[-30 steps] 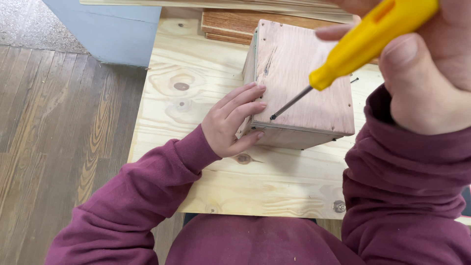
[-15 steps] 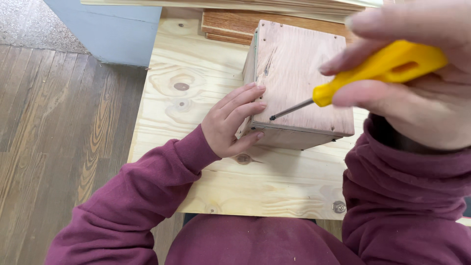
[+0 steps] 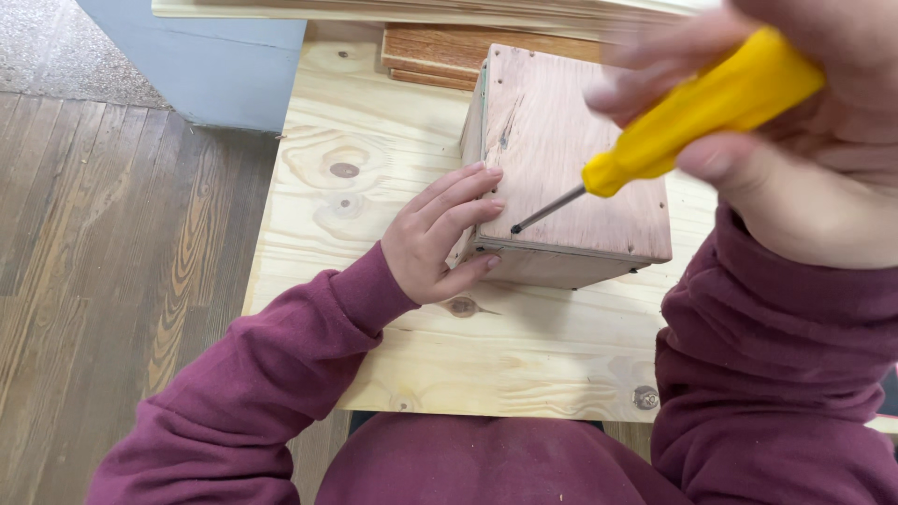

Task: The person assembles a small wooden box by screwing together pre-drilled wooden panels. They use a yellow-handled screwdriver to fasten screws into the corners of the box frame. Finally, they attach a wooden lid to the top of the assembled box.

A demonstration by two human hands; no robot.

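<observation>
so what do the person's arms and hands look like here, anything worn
Both arms are covered by long, loose maroon sleeves of a soft sweatshirt-like fabric, each ending in a ribbed cuff at the wrist. The left hand and right hand are bare: no gloves, and no rings, watch or bracelet can be seen. Fingernails on the left hand are short and unpainted. The right hand is close to the camera and slightly blurred.
</observation>
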